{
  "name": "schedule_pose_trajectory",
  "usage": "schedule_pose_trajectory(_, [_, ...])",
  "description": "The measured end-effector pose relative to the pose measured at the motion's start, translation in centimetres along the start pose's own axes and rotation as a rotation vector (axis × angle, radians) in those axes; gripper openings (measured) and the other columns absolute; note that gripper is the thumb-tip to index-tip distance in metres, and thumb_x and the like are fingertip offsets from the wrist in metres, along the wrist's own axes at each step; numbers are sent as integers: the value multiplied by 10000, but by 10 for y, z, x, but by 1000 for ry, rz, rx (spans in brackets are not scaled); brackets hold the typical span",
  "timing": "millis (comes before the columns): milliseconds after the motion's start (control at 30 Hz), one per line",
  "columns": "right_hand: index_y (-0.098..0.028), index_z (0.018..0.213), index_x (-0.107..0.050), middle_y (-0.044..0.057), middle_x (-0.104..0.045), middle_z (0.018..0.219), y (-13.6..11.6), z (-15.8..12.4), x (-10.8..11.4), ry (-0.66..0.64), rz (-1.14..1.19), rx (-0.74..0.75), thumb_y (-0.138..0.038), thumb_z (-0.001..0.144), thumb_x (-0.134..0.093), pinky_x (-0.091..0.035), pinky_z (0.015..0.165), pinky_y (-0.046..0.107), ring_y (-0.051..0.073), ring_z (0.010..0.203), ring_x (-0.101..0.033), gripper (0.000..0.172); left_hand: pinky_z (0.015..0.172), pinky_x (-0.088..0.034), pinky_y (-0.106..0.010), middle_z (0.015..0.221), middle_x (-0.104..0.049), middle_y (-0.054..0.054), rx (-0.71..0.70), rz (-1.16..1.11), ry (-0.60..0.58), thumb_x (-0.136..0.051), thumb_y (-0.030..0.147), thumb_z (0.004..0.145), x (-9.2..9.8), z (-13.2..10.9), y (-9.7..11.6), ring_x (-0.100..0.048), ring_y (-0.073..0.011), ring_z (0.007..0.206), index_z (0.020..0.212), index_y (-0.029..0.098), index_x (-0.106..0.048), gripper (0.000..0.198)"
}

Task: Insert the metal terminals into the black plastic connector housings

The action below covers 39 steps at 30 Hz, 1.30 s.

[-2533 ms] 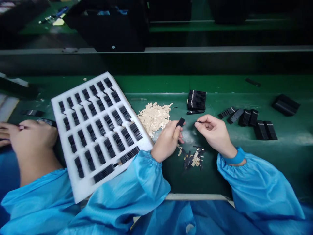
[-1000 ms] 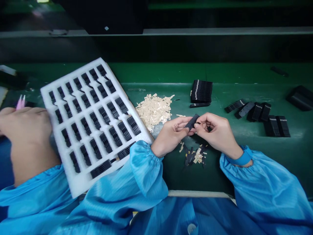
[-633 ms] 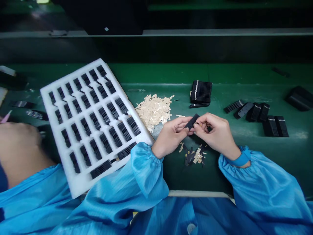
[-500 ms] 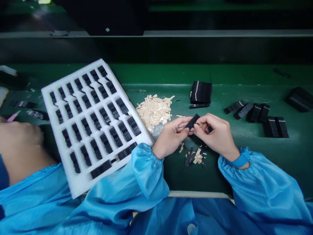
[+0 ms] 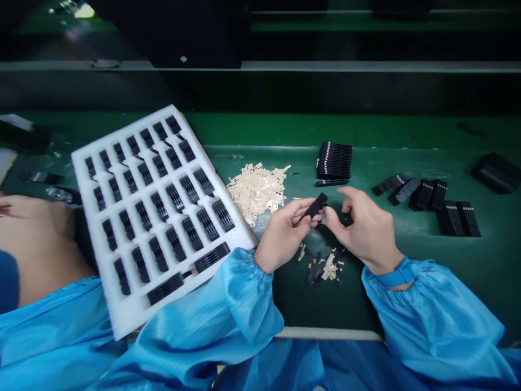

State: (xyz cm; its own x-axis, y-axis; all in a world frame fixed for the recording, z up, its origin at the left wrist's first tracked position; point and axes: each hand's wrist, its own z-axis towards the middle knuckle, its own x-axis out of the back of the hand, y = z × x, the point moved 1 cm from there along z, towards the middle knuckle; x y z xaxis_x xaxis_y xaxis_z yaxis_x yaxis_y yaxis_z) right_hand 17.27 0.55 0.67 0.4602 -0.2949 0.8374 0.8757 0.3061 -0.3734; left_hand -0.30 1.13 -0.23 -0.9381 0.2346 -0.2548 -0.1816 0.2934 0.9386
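Observation:
Between the fingers and thumb of my left hand (image 5: 280,234) is a small, narrow black plastic part (image 5: 314,206), tilted up to the right. My right hand (image 5: 366,231) is open beside it, its index finger and thumb spread apart. The right thumb tip is close to the part's right edge; whether they touch I cannot tell. Just below both hands lies a small heap of black and cream scraps (image 5: 329,267). Left of my left hand is a larger pile of thin cream pieces (image 5: 258,190).
A white foam tray (image 5: 130,320) with rows of black parts lies tilted at the left, partly under my left sleeve. Stacked black parts (image 5: 334,160) stand behind my hands, more black blocks (image 5: 458,218) to the right. Another person's hand (image 5: 38,228) is at the far left.
My right hand's finger and thumb have come apart and its fingers have moved off the black part. My left hand still holds the part. The whole view has shifted slightly.

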Motion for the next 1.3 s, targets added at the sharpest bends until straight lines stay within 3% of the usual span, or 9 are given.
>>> schedule_pose_trajectory(167, [-215, 1068, -611, -15, -620, 722, -3, 0, 7, 66, 315, -77, -243, 897, -639, -442, 499, 256, 108, 510, -506, 175, 913, -594, -322, 1198, -697, -112, 58, -50, 31, -611, 174, 930, 1, 0, 6, -751, -171, 964, 1286, 168, -570, 359])
schedule_pose_trajectory(367, [-217, 952, -646, 3, -655, 731, -7, 0, 3, 55, 316, -91, -226, 916, -618, -461, 500, 251, 116, 536, -554, 47, 819, -593, -284, 1005, -722, -71, 60, -75, 92, -613, 253, 954, -1, 0, 7, -751, -160, 888, 1095, 153, -571, 178])
schedule_pose_trajectory(467, [-223, 929, -649, 4, -649, 722, -7, 0, 1, 44, 326, -88, -228, 926, -604, -465, 501, 254, 120, 536, -554, 45, 827, -574, -283, 928, -754, -73, 49, -93, 66, -607, 241, 957, -2, 0, 8, -741, -159, 895, 1059, 146, -548, 152])
schedule_pose_trajectory(633, [-227, 944, -643, 0, -650, 739, -7, 1, 1, 31, 365, -89, -210, 918, -613, -465, 510, 260, 122, 548, -553, 43, 702, -535, -230, 933, -760, -70, 50, -61, 18, -594, 209, 950, -3, -1, 10, -732, -141, 822, 1160, 157, -543, 223])
schedule_pose_trajectory(867, [-227, 1049, -637, 10, -626, 838, -12, 0, -1, -45, 396, -2, -186, 889, -628, -474, 578, 278, 117, 581, -513, 165, 642, -529, -209, 697, -651, 38, 10, 64, 37, -643, 288, 912, -4, -4, 2, -657, -99, 650, 988, 185, -523, 175])
schedule_pose_trajectory(1000, [-228, 916, -621, -5, -594, 779, -15, -2, -2, -36, 396, 9, -160, 882, -622, -452, 562, 264, 113, 583, -513, 76, 597, -551, -225, 705, -631, 44, 52, 142, 40, -624, 325, 911, -5, -6, -1, -633, -105, 631, 918, 204, -467, 199])
schedule_pose_trajectory(1300, [-233, 784, -553, -28, -563, 675, -21, -3, -5, -32, 435, -124, -144, 819, -626, -431, 513, 257, 120, 558, -503, 121, 538, -481, -204, 629, -586, 73, 22, 175, 45, -647, 315, 888, -7, -7, 0, -592, -94, 544, 854, 219, -435, 236])
